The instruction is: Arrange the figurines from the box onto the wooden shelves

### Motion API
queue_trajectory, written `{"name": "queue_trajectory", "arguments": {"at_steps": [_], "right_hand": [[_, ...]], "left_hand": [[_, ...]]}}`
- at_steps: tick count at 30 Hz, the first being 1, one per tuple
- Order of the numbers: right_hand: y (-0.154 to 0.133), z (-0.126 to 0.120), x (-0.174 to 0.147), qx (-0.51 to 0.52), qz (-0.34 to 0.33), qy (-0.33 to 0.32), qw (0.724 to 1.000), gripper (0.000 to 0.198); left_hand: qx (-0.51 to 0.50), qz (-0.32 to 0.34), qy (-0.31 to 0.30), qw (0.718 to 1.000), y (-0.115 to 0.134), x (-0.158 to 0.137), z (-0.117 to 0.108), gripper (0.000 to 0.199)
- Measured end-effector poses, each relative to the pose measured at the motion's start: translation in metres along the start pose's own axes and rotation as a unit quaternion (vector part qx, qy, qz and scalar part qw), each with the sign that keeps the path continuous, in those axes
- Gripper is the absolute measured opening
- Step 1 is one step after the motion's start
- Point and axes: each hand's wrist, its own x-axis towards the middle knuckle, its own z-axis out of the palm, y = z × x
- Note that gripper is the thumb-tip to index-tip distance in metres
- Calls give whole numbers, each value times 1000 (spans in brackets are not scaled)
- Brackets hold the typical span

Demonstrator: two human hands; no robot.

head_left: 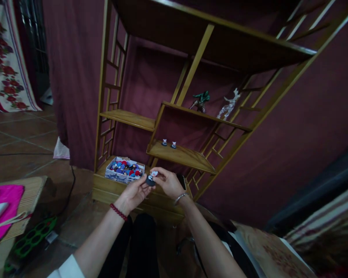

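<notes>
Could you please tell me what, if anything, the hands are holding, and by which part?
A small figurine: the left hand holds its dark base, the right hand its pale upper part.

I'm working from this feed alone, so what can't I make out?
Head view: fine details of the held figurine; too small, partly covered by the right hand.
Head view: floor of the box; hidden under the figurines piled inside.
Head view: dark thing beyond that hand; partly hidden by it.
Head view: rest of the pink item; cut off by the left edge.
</notes>
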Motion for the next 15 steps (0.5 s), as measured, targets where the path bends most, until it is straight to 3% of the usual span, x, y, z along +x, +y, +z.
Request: {"name": "queue_trajectory", "arguments": {"at_steps": [15], "right_hand": [[-14,-2,-10,-121,-1,-5,993,23]], "left_hand": [[-29,-2,26,999,-10,-4,4,12]]}}
